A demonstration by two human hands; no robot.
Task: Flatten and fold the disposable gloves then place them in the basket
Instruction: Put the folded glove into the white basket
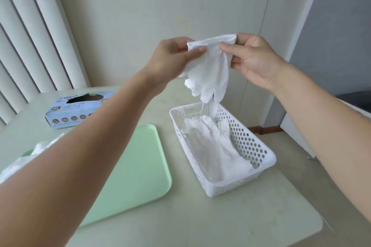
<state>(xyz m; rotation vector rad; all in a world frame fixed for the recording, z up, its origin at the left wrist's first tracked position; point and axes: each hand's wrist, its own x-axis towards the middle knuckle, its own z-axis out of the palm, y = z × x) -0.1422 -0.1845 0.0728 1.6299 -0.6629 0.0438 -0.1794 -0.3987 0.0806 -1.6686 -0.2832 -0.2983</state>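
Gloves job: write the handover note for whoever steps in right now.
Left hand and right hand: each pinches the top edge of one white glove, held up in the air above the far end of the white basket; the glove hangs crumpled.
Done: flattened gloves already lie in the basket.
Left: flatten and fold the held glove, put it in. More loose gloves wait on the green tray, partly behind the left forearm. Glove box sits at the table's far left.
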